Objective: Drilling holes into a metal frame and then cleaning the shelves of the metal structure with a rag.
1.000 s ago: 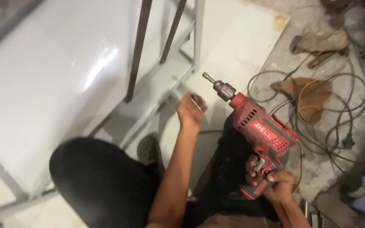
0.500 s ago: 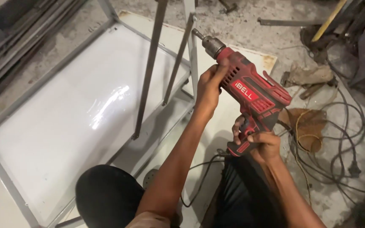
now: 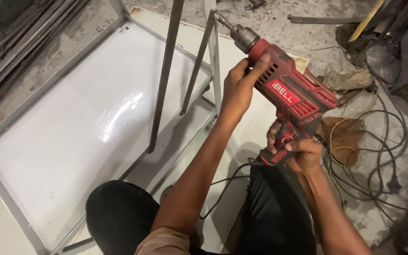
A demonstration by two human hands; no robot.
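I hold a red electric drill point(image 3: 293, 97) with both hands. My right hand point(image 3: 294, 151) grips its handle from below. My left hand point(image 3: 240, 87) wraps the front of the drill body just behind the metal chuck point(image 3: 242, 36). The drill bit point(image 3: 219, 19) touches an upright grey metal bar point(image 3: 212, 52) of a metal frame point(image 3: 5, 198). The frame lies on the floor around a glossy white panel point(image 3: 81, 127). My knees in black trousers point(image 3: 119, 217) are below the drill.
Tangled black cables point(image 3: 378, 156) and brown rags point(image 3: 343, 137) lie on the dirty concrete floor to the right. Dark metal bars point(image 3: 20, 52) are stacked at the upper left. A slanted thin frame bar point(image 3: 164, 75) stands left of the drill. Scrap metal lies at the top right.
The drill has risen and moved forward to the upright bar. My left hand, free a second ago, has come onto the drill's front body. The view has shifted towards the frame.
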